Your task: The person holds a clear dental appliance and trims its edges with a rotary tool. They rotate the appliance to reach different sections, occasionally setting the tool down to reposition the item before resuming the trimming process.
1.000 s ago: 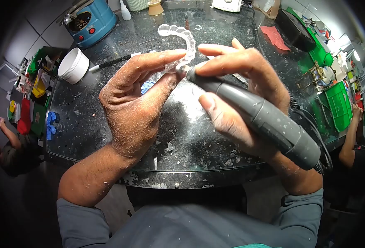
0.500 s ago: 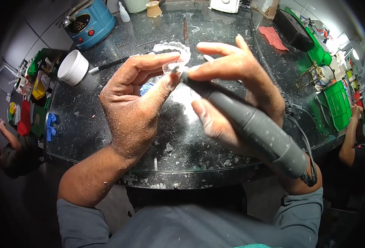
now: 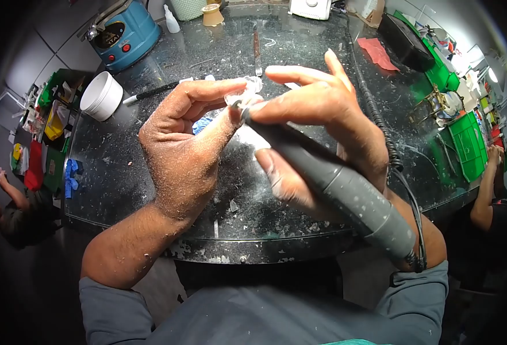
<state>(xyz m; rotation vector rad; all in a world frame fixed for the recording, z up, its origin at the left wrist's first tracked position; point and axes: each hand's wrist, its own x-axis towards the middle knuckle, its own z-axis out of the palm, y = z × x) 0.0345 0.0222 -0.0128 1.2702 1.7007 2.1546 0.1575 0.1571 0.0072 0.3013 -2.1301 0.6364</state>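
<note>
Between thumb and forefinger, my left hand [image 3: 187, 135] pinches a clear dental aligner [image 3: 253, 86]. Its toothed arch is now seen nearly edge-on, and much of it is behind the fingers. White dust coats the back of this hand. My right hand [image 3: 317, 109] is closed around a dark grey rotary handpiece [image 3: 345, 181], with two fingers raised off it. The handpiece's tip meets the near part of the aligner, close to my left thumb; the bit itself is hard to make out. A black cord hangs from its rear end.
Dust and flakes lie over the black worktable [image 3: 236, 201]. A white tub [image 3: 101, 96], a black pen-like tool [image 3: 150, 91] and a blue machine [image 3: 124, 37] are at left. A thin knife [image 3: 257, 52] lies behind my hands. Red paper [image 3: 378, 53] and a green tray [image 3: 467, 144] are at right.
The aligner has turned, so its arch no longer fans out above my fingers. My right hand and the handpiece have shifted left and slightly down. My left hand has barely moved.
</note>
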